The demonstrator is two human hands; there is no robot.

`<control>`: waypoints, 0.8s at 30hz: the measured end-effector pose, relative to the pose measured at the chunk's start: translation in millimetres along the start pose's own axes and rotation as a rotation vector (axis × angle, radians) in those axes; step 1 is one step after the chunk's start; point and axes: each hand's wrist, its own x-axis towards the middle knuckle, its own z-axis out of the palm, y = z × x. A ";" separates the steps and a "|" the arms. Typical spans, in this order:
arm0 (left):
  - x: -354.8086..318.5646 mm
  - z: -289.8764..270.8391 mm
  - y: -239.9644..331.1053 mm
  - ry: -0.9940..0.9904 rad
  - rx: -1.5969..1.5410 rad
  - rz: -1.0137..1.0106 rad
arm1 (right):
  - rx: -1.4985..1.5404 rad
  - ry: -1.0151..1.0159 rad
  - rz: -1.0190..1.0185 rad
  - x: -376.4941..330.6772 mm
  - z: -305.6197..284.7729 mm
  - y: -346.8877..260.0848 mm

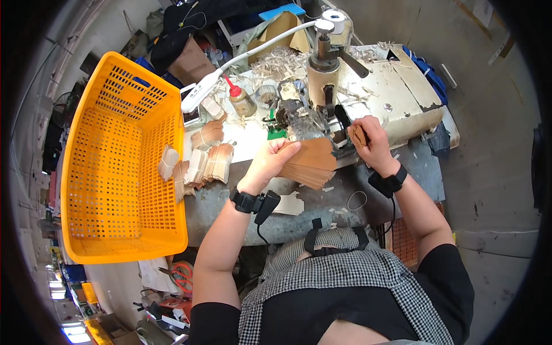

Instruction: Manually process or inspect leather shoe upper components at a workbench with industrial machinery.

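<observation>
At the machine (pixel 345 86), left hand (pixel 270 161) gripping fanned brown card stack (pixel 310 164), right hand (pixel 371 141) pinching one half-hidden piece (pixel 357 135).

The left hand (pixel 270 161) covers the near end of the fanned brown card stack (pixel 310 164). The right hand (pixel 371 141) hides most of a small brown piece (pixel 357 135) at the machine (pixel 330 92), whose working parts beneath are too cluttered to make out.

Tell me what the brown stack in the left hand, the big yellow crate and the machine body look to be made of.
Brown stack under the left hand: thin matte kraft paper or card, judging by the fanned layered edges. Yellow crate: moulded plastic with a slight sheen and a perforated grid of holes. Machine body: probably metal with cream paint, chipped to dark patches at the edges.
</observation>
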 end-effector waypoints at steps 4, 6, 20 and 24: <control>-1.1 -2.3 4.7 0.017 0.012 -0.030 | 0.014 0.011 0.002 -0.1 0.1 -0.4; -1.7 -3.3 7.1 0.039 0.016 -0.037 | 0.025 0.019 0.011 0.3 0.9 -2.2; 17.0 13.3 12.6 0.024 0.072 -0.075 | -0.149 -0.138 -0.163 10.9 -1.6 -10.9; 4.8 13.2 20.9 -0.086 -0.025 -0.040 | -0.146 -0.133 -0.171 6.8 -1.4 -0.9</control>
